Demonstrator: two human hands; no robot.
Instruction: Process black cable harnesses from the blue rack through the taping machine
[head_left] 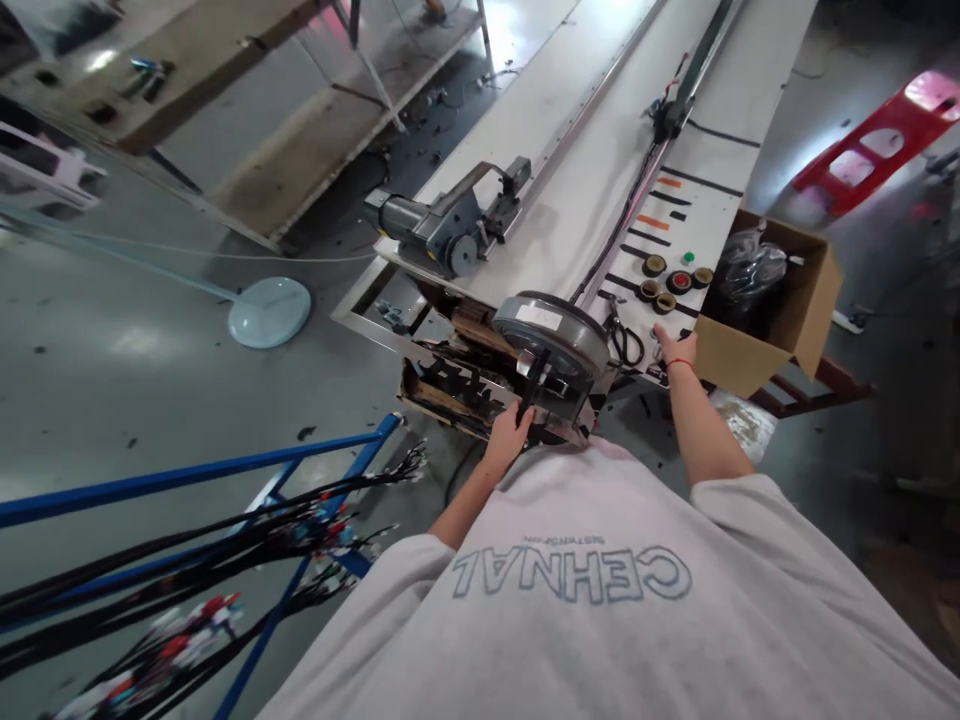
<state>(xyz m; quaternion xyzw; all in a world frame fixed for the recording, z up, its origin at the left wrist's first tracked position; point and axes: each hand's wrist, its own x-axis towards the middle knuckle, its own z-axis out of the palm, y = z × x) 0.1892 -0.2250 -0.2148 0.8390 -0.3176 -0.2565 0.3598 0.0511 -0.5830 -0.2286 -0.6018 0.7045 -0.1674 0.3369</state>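
Note:
My left hand (pixel 510 434) is closed around a black strip or handle (pixel 532 388) in front of a round grey wheel-like reel (pixel 553 328) at the table's near end. My right hand (pixel 675 346) rests at the near right edge of the white table (pixel 634 110), beside the cardboard box; its fingers look partly spread, and nothing can be made out in them. Black-handled scissors (pixel 624 338) lie just left of my right hand. Several tape rolls (pixel 664 302) sit beyond it, near black and orange tape strips (pixel 654 222).
A cardboard box (pixel 742 355) holding a plastic-wrapped item stands at the right. A grey motor unit (pixel 442 225) is mounted at the table's left. Cable bundles (pixel 315 530) hang on a blue frame (pixel 195 468) at lower left. A red stool (pixel 877 145) lies at right.

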